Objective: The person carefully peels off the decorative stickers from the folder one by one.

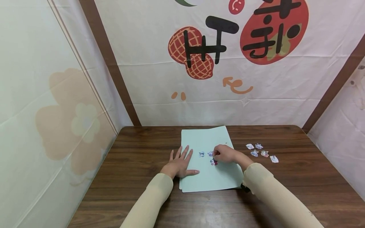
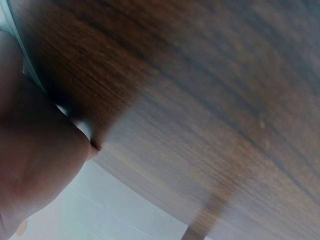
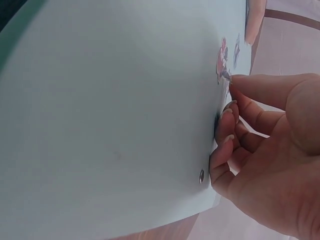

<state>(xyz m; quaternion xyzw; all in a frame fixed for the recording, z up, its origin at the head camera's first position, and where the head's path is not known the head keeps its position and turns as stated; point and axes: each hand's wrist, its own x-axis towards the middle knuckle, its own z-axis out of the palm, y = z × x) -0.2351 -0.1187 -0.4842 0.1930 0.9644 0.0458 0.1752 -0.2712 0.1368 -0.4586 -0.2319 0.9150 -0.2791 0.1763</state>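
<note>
Spread across the left part of a pale green sheet [image 1: 196, 183], my left hand [image 1: 180, 165] rests with straight fingers. Only part of this left hand [image 2: 35, 150] shows in the left wrist view. My right hand [image 1: 226, 154] is over the sheet's middle. Its thumb and index finger pinch the edge of a small pink-and-purple sticker [image 3: 221, 57], which lies on or just above the paper; I cannot tell which. In the head view that sticker [image 1: 213, 162] appears just below the fingertips. A bluish sticker [image 1: 201, 154] lies to its left, and another purple sticker [image 1: 210, 154] is partly hidden by the hand.
Several loose cartoon stickers [image 1: 264, 154] lie on the brown wooden table [image 1: 142, 158] right of the sheet. A printed fabric wall [image 1: 159, 110] stands behind the table. A small dark mark [image 1: 226, 143] shows on the sheet's upper right.
</note>
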